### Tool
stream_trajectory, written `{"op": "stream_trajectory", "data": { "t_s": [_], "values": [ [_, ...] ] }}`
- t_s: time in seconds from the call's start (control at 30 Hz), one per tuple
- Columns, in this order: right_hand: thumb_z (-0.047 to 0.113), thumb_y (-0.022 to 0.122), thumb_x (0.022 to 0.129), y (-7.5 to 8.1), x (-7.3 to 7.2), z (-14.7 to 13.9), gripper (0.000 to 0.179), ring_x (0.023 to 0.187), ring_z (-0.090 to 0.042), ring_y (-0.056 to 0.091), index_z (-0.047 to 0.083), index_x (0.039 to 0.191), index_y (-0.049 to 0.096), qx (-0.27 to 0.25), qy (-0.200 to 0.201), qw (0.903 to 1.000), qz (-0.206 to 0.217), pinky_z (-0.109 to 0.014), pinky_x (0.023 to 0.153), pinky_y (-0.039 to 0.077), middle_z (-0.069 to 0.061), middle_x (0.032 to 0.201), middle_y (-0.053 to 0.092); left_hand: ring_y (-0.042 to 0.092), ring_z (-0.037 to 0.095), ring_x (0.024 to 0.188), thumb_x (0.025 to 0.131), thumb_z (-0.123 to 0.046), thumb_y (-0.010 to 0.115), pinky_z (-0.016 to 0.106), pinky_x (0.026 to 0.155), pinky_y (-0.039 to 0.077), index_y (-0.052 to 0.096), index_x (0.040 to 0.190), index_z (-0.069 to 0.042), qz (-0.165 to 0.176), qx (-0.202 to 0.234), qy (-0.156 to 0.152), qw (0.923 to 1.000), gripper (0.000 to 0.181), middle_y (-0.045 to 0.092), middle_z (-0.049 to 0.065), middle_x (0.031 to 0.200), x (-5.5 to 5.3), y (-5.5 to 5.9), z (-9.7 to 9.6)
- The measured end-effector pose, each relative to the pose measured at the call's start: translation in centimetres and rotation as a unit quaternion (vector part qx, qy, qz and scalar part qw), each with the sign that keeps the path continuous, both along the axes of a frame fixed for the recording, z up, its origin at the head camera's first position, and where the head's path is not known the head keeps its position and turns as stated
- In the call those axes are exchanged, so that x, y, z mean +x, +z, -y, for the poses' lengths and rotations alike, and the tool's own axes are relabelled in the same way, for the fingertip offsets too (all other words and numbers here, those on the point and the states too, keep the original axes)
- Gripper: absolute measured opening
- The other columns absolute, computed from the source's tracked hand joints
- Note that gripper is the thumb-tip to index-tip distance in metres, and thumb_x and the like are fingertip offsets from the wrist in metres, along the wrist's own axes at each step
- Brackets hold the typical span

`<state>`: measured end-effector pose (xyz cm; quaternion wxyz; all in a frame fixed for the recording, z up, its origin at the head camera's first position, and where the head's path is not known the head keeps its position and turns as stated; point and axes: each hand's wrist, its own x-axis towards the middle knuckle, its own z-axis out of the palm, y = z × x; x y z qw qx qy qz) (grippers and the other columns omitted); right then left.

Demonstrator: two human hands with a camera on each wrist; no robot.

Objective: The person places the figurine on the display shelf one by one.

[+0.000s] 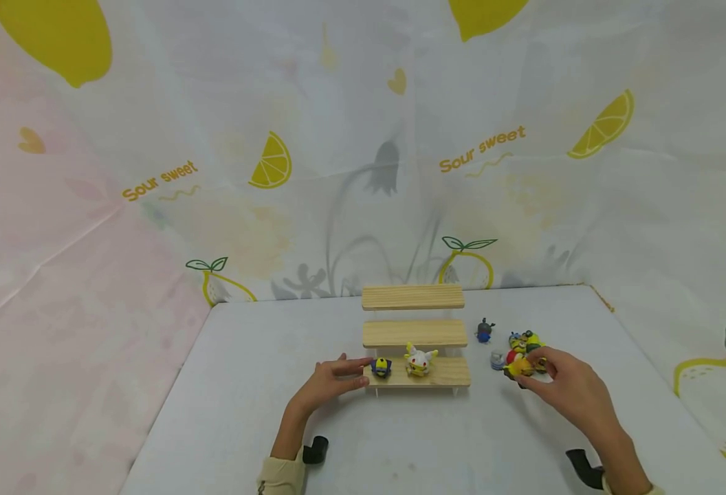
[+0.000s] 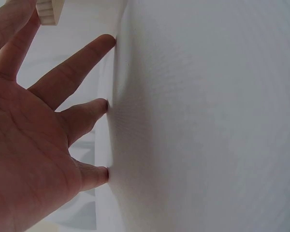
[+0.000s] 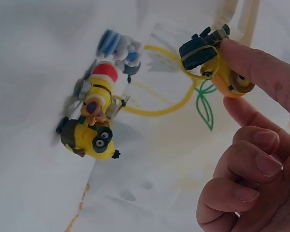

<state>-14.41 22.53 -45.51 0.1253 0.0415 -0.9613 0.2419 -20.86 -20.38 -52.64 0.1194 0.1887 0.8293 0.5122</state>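
My right hand (image 1: 570,388) pinches a small yellow minion figurine (image 3: 217,63) with dark gear between thumb and index finger, its other fingers curled. Below it, several figurines (image 1: 535,340) cluster on the table. The right wrist view shows a goggled minion (image 3: 89,137), a yellow figure with a red-and-white end (image 3: 104,77) and a grey-blue figure (image 3: 118,47). My left hand (image 1: 328,385) touches the left end of the lowest wooden step (image 1: 452,372), other fingers spread with tips at the tabletop. On that step stand a dark-and-yellow figurine (image 1: 381,368) and a white figurine with yellow ears (image 1: 421,361).
Behind the lowest step rise a middle step (image 1: 415,333) and a top step (image 1: 412,297) of the same wooden display stand. A dark grey-and-blue figurine (image 1: 484,331) stands right of the stand. A lemon-print cloth (image 1: 350,227) hangs behind the white table (image 1: 245,399).
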Motion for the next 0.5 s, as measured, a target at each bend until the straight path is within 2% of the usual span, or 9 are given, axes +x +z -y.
{"op": "stream_trajectory", "data": {
  "t_s": [0.27, 0.5],
  "values": [
    [0.026, 0.089, 0.072, 0.7, -0.2, 1.5, 0.038, 0.061, -0.013, 0.040, 0.010, 0.102, 0.071, -0.008, 0.017, 0.9997, -0.014, -0.025, 0.049, 0.028, 0.004, 0.068, 0.044, 0.021, 0.038, 0.145, 0.090, -0.034, 0.073, 0.072, 0.102, -0.019, 0.066, 0.131, -0.031, 0.008, -0.007, 0.001, 0.9999, 0.041, 0.068, -0.001, 0.121, 0.0, 0.2, 0.0],
    [0.024, 0.090, 0.070, 0.7, -0.6, 2.8, 0.032, 0.055, -0.008, 0.036, 0.019, 0.092, 0.067, -0.013, 0.046, 0.9981, -0.041, -0.023, 0.045, 0.027, 0.007, 0.065, 0.041, 0.021, 0.039, 0.145, 0.090, -0.035, 0.073, 0.073, 0.101, -0.018, 0.066, 0.131, -0.031, 0.006, -0.006, -0.002, 1.0000, 0.041, 0.069, 0.000, 0.121, 0.0, 0.3, 0.0]
  ]
}}
